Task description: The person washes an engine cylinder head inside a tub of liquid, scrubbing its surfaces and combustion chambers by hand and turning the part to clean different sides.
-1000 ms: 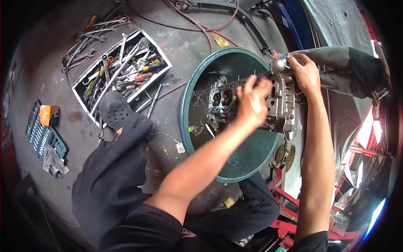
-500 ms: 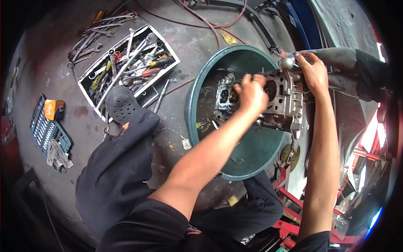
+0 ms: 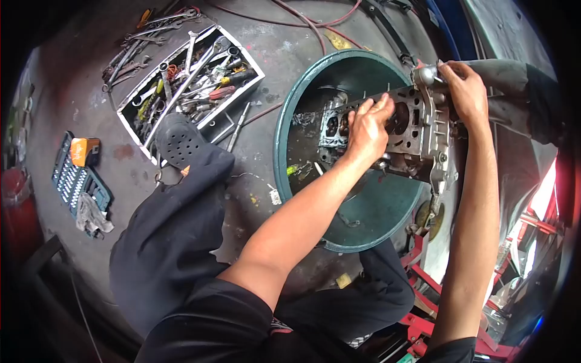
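Note:
A greasy metal engine block [image 3: 431,145] lies partly inside a round green tub [image 3: 279,145], its right end over the rim. Its upper face shows cylinder bores and several upright studs. My left hand [image 3: 367,132] rests over the middle of that face, palm down, fingers stretched out and covering part of the bores. No tool shows in it. At the block's right end, my right hand [image 3: 467,95] grips the edge beside a rounded metal part [image 3: 427,75]; some of its fingertips are hidden.
A white-edged toolbox [image 3: 257,78] full of wrenches and screwdrivers stands left of the tub. Loose wrenches [image 3: 130,60] lie beyond it. A socket set [image 3: 75,175] with an orange box [image 3: 85,151] sits far left. Red hoses [image 3: 308,24] cross the floor; red metal frames [image 3: 420,327] stand lower right.
My left hand's fingers, blurred and bent before, are now stretched out over the block. My right hand keeps its place at the block's end. The whole view has shifted slightly.

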Demonstrator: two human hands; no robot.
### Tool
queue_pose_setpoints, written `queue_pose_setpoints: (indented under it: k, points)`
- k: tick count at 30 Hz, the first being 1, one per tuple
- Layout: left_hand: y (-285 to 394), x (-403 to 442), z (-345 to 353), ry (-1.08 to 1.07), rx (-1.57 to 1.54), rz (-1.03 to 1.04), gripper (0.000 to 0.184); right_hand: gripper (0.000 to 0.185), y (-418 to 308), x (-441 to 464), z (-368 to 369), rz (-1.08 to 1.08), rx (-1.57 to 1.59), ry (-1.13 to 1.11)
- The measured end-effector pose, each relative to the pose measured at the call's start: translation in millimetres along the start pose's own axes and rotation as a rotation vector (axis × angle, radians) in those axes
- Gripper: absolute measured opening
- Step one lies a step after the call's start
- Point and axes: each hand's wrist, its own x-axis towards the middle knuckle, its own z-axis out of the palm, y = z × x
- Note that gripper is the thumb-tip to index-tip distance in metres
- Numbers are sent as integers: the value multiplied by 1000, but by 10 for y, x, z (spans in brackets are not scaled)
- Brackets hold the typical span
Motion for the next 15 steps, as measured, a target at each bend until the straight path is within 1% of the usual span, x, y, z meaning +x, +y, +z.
queue_pose_setpoints:
  k: [1,3,5,7,9,10,11,12,13,15]
  points:
    - [28,-35,-78,-36,68,-82,46,60,-105,-15,-46,13,6,-1]
    - [-229,-39,-224,-123,285,-200,42,60,-194,-79,-82,43,40,3]
    - [-348,20,-323,-243,518,-549,46,61,-92,-51,-38,-51,-3,47]
    - [-932,28,-153,-461,684,-535,36,58,-32,-22,-14,-79,59,30]
    - [-1263,200,-157,-826,924,-315,28,61,-1,10,-6,-71,69,-4]
    - [-1400,357,-128,-935,1052,-264,25,60,-45,-6,-6,-88,139,-24]
    - [-1514,496,-103,-1049,1242,-163,27,60,-56,-124,-9,-89,157,-22]
    - [-1695,638,-105,-941,1291,-99,26,46,-302,-455,-110,-85,157,89]
    - [-1904,681,-113,-840,1336,-29,25,40,-413,-440,-252,45,194,37]
    - [-2370,365,-137,-673,1261,6,24,28,-634,-413,-536,314,250,-58]
